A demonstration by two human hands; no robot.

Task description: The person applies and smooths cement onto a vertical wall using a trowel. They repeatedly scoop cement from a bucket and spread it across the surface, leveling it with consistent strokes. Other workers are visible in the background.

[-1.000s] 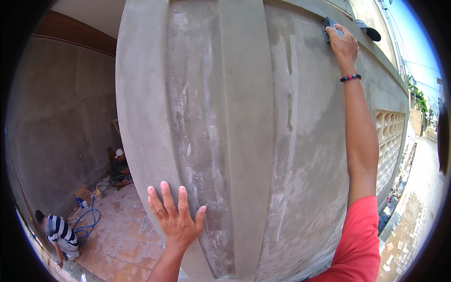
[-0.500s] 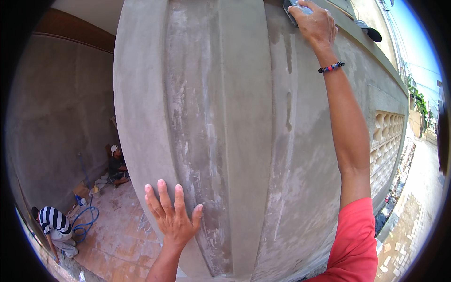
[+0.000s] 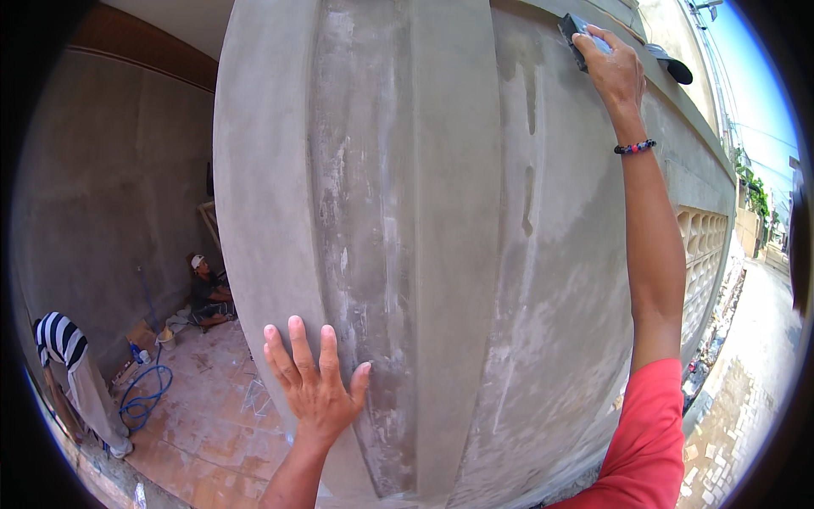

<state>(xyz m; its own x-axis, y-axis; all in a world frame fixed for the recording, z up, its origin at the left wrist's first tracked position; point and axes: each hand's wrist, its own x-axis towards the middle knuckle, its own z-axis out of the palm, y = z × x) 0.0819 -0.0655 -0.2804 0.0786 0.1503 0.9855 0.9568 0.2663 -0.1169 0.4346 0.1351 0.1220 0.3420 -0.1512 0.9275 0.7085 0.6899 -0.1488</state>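
My right hand (image 3: 615, 72) is closed round a dark rectangular block (image 3: 573, 44) with a pale top, held against the grey plastered wall (image 3: 560, 254) just under the upper ledge. A beaded bracelet (image 3: 634, 147) is on that wrist. My left hand (image 3: 318, 382) has its fingers spread on the lower part of the pale pillar (image 3: 263, 170), beside a recessed strip (image 3: 365, 212) streaked with white. A dark cap-like object (image 3: 674, 66) sits on the ledge right of my right hand.
Left is a room with a tiled floor (image 3: 203, 424), blue hose (image 3: 140, 390), bucket (image 3: 166, 338), a seated person (image 3: 203, 288) and a bent person in a striped shirt (image 3: 64, 339). At right are a patterned block screen (image 3: 699, 237) and a paved lane (image 3: 755, 365) with overhead wires.
My right hand swung left with the block, then back right and slightly down. My left hand stayed nearly still. The striped-shirt person shifted left and now stands higher, bent over.
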